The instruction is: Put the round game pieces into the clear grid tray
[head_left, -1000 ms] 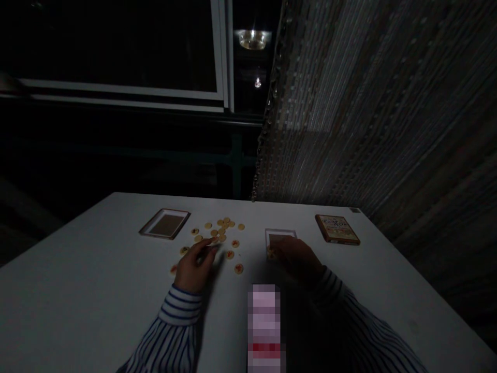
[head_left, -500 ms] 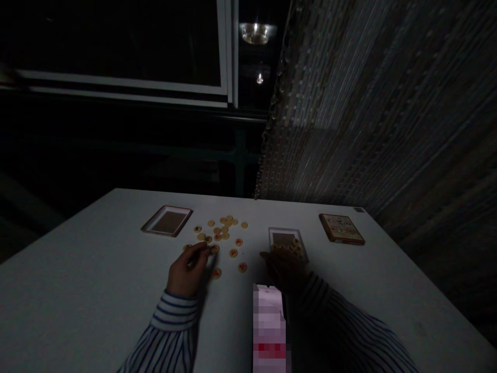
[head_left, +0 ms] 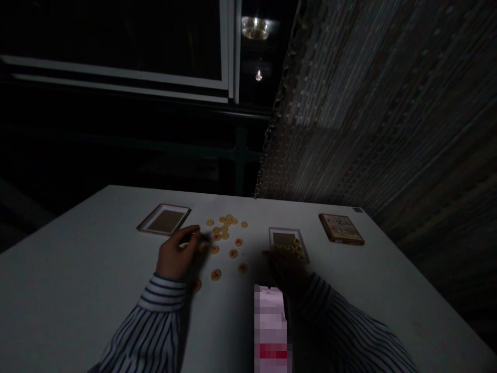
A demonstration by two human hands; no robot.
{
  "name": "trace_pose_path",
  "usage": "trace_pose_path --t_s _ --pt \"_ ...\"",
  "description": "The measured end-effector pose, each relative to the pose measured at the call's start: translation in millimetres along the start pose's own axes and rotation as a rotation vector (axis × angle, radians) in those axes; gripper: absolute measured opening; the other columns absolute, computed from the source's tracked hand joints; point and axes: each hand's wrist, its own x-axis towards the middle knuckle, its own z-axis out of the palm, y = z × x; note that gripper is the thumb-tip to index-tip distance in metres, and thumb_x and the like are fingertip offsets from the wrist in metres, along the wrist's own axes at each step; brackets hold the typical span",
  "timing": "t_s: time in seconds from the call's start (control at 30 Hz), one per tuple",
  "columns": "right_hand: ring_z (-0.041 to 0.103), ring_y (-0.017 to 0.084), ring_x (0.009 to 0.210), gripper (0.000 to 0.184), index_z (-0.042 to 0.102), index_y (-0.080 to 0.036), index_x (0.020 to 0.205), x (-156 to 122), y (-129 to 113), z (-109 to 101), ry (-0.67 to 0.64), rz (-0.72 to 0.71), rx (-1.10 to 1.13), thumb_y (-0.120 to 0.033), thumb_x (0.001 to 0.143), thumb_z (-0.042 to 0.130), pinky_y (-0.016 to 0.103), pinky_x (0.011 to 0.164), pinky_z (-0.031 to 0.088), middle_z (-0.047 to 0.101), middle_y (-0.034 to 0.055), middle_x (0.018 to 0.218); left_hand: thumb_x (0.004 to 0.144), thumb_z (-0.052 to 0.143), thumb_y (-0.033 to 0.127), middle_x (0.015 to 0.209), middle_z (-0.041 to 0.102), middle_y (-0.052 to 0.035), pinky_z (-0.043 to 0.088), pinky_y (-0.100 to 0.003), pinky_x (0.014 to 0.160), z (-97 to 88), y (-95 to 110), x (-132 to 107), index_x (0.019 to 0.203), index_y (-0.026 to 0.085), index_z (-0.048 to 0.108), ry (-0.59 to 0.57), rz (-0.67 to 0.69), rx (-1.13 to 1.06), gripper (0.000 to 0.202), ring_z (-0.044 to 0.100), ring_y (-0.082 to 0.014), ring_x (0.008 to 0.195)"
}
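Observation:
Round wooden Chinese chess pieces (head_left: 233, 253) lie scattered on the white table, some showing red characters, others plain side up. My left hand (head_left: 174, 256) hovers at their left edge, its thumb and fingers curled toward each other. Whatever is between those fingertips is too dark to make out. My right hand (head_left: 289, 272) lies in deep shadow over the near side of an open box (head_left: 303, 243) with several pieces inside. Its fingers blend into the shadow, so its grip is hidden.
An empty open tray (head_left: 147, 228) sits at the back left. At the back right is a closed printed box (head_left: 341, 229). A lit phone (head_left: 272, 321) stands near the front, beside my right forearm. A bead curtain (head_left: 330, 103) hangs behind the table.
My left hand has moved up and left, over the pieces with dark characters. A red-marked piece now shows beside my left wrist. My right hand has hardly moved.

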Motion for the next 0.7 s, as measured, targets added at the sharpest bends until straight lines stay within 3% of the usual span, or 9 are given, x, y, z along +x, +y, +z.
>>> trace_pose_path --t_s 0.23,0.47,0.7 --pt "0.053 0.021 0.091 0.031 0.056 -0.016 0.107 0 0 0 0.0 -0.028 -0.011 -0.016 0.08 0.042 0.036 0.078 0.043 0.06 0.012 0.095 0.07 0.05 0.042 0.082 0.067 -0.0065 0.05 -0.028 0.067 5.3 -15 -6 0.091 0.016 0.062 0.053 -0.09 0.004 0.035 0.062 -0.0182 0.074" --pt "0.053 0.022 0.091 0.031 0.057 -0.016 0.106 2 5 2 -0.012 -0.09 -0.036 -0.015 0.081 0.039 0.038 0.076 0.044 0.061 0.0128 0.092 0.068 0.05 0.043 0.077 0.066 -0.005 0.049 -0.028 0.065 -3.4 -27 -3 0.087 0.017 0.063 0.125 -0.106 0.046 0.035 0.061 -0.0178 0.07" --pt "0.054 0.02 0.081 0.029 0.058 -0.018 0.104 11 5 -5 -0.073 -0.103 -0.077 -0.017 0.081 0.039 0.034 0.07 0.043 0.06 0.0119 0.089 0.069 0.048 0.043 0.077 0.066 -0.005 0.049 -0.028 0.065 -9.2 -32 0 0.091 0.016 0.062 0.095 -0.118 0.078 0.037 0.061 -0.0173 0.068"
